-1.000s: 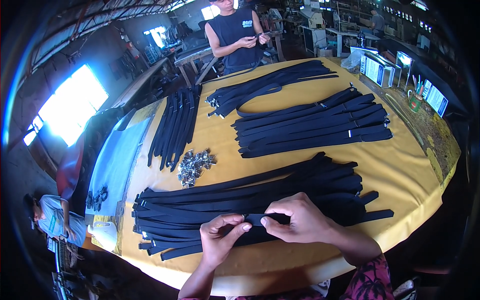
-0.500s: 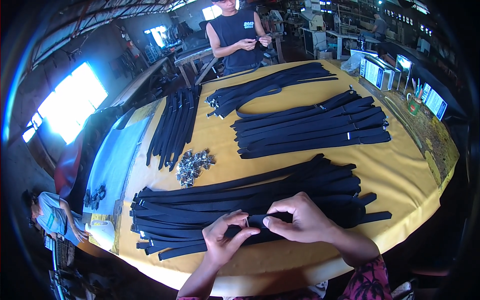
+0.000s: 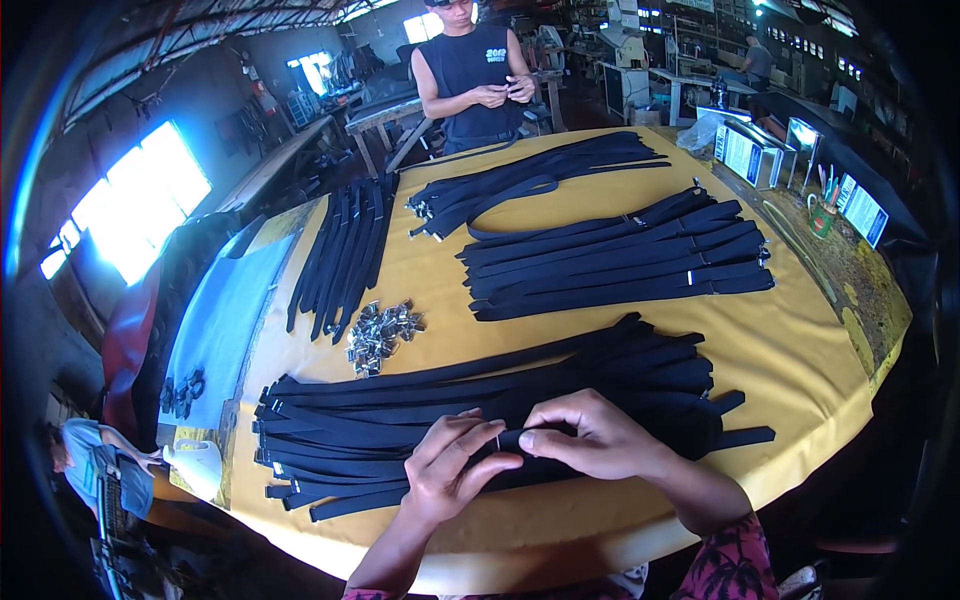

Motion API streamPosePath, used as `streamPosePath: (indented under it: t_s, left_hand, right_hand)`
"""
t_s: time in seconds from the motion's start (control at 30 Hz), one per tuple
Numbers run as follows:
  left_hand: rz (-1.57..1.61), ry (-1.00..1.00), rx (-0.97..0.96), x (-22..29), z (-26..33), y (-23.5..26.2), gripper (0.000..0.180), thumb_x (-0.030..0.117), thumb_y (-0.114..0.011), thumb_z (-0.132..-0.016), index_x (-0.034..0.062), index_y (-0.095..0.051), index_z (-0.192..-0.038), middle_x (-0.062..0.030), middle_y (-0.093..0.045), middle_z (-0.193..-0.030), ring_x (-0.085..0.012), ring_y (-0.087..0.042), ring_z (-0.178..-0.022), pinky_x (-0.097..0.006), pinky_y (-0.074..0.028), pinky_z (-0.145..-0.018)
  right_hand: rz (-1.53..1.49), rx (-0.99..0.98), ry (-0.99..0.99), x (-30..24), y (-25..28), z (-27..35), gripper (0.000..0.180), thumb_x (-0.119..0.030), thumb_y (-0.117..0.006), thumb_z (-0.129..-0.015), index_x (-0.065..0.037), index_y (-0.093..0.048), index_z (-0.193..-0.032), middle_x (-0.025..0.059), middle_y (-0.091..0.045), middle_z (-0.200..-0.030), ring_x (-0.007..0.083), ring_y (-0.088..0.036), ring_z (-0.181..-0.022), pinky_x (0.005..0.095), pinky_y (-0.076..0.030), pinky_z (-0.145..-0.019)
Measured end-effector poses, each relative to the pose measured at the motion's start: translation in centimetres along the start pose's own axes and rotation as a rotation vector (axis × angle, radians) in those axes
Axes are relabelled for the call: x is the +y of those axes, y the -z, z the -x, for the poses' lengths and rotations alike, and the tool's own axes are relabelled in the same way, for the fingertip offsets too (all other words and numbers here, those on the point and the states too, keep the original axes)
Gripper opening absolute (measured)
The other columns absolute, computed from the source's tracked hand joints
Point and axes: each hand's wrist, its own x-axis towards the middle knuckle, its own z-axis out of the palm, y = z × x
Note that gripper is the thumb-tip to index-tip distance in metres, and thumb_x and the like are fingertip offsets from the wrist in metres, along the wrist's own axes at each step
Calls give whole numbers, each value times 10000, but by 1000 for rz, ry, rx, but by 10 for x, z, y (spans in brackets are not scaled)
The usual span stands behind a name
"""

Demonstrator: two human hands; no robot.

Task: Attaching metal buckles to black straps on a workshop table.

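Note:
Over the near pile of black straps [image 3: 400,400], both my hands work on one black strap [image 3: 511,439]. My left hand [image 3: 445,468] has its thumb and fingers closed around the strap's end, where a thin bright metal edge shows; the metal piece is too small to make out. My right hand [image 3: 595,438] pinches the same strap between thumb and forefinger, just to the right. Beyond my left hand lies a heap of small shiny metal clips [image 3: 380,337] on the yellow table cover [image 3: 440,318].
More black straps lie in a stack [image 3: 620,262] at centre right, a far bundle [image 3: 540,175] and a left bundle [image 3: 345,250]. Across the table stands a co-worker [image 3: 465,75]. A cup of pens [image 3: 822,218] is at right; another person [image 3: 90,460] is at left.
My fingers have shifted slightly on the strap, both hands staying close together. Across the table, the co-worker's hands have moved a little lower. The whole view has shifted slightly.

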Motion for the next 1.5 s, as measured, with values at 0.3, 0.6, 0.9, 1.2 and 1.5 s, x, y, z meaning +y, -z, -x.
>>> streamPosePath:
  t_s: [0.3,0.6,0.9,1.2,1.5]
  left_hand:
    - [333,268,-61,8,-5,12,391,23,-868,-713,-5,-717,-1073,-119,-683,-1012,-198,-676,-920,-302,-544,-779]
    - [292,188,-160,2,-10,11,376,26,-832,-743,17,-717,-1100,-130,-685,-1049,-235,-696,-883,-318,-568,-787]
    - [222,167,-146,10,-10,7,390,16,-828,-725,10,-718,-1099,-131,-692,-1064,-243,-703,-946,-336,-573,-810]
    - [777,708,-129,5,0,12,203,161,-610,-1008,-27,-593,-934,-57,-658,-825,-84,-622,-756,-241,-513,-686]
    - [470,564,-180,-3,5,14,215,147,-591,-1002,-17,-659,-881,-58,-645,-743,-98,-599,-659,-236,-474,-630]
  right_hand:
    - [-60,-3,-11,1,13,0,254,-214,-635,-938,20,-670,-844,42,-551,-623,83,-460,-591,296,-376,-538]
    - [-70,-29,65,9,8,-3,220,-192,-658,-944,-4,-677,-831,-15,-501,-595,54,-416,-557,271,-323,-501]
    - [-119,-69,73,17,-5,-9,249,-230,-649,-969,6,-693,-903,15,-556,-661,71,-458,-613,276,-372,-546]
    - [134,21,246,15,-2,-9,298,-258,-707,-920,6,-640,-1042,139,-666,-898,275,-644,-787,368,-513,-715]
    - [448,228,514,22,-24,-8,488,-140,-769,-832,-43,-523,-1242,101,-637,-978,266,-672,-835,377,-575,-693]
